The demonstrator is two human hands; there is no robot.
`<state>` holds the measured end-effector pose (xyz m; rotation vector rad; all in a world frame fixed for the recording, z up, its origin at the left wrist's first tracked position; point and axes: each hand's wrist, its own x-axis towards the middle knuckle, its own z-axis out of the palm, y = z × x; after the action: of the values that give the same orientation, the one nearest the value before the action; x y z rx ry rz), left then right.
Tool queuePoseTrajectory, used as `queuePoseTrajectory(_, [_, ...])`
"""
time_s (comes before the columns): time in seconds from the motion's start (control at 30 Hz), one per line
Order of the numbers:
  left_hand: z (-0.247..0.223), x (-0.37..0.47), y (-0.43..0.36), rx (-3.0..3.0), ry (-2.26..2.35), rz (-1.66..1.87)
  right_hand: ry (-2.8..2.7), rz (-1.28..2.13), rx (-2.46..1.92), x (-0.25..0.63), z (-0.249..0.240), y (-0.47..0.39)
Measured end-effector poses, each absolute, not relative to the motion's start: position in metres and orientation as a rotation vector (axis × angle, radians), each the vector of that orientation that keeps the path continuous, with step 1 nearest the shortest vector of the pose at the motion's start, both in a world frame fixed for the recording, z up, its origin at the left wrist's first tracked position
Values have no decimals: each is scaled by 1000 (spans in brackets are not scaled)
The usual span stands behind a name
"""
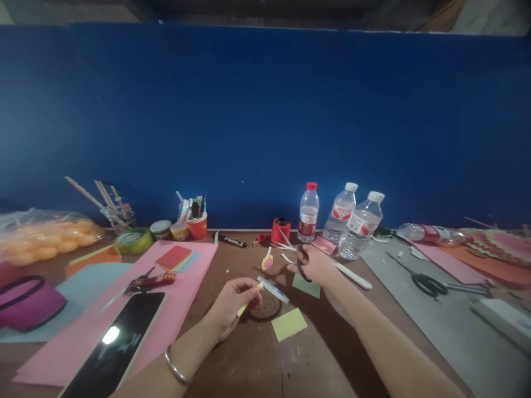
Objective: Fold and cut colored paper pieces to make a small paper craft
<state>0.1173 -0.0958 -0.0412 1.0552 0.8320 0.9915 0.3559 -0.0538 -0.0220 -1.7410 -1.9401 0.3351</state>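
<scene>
My left hand (234, 307) is closed in a pinch on a small strip of yellow paper (242, 310), whose tip shows at the fingertips. My right hand (317, 265) grips a pair of scissors (299, 257) by the dark handles, with the blades apart and pointing away to the upper left. A white-and-blue roll of tape (274, 289) is just right of my left fingertips. Nearer me lies a yellow paper square (289, 324). Below my right hand is a pale green paper (307, 286). A small pink-and-yellow fan-shaped paper piece (267, 262) lies beyond the tape.
Several plastic bottles (307, 216) stand at the back near the blue wall (265, 110). On the left, a phone (118, 337) rests on pink paper (182, 287). A red cup of pens (198, 227) stands behind it. More scissors (429, 284) lie on grey paper (409, 315) at right.
</scene>
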Motion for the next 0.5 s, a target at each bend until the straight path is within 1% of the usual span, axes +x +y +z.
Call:
queuePoseTrajectory(0.13, [-36, 118, -95, 1011, 884, 1130, -1919, 1084, -1342, 341, -12, -64])
queuePoseTrajectory(0.23, [-33, 117, -93, 921, 938, 1274, -1917, 1521, -1064, 334, -2, -75])
queuePoseTrajectory(0.3, [-33, 116, -91, 876, 961, 1335, -1980, 1677, -952, 332, 1, -81])
queuePoseTrajectory(0.37, [-34, 114, -89, 874, 978, 1361, -2053, 1785, -928, 333, 0, -83])
queuePoseTrajectory(0.5, [-38, 112, -87, 897, 992, 1378, -2119, 1878, -979, 337, -10, -79])
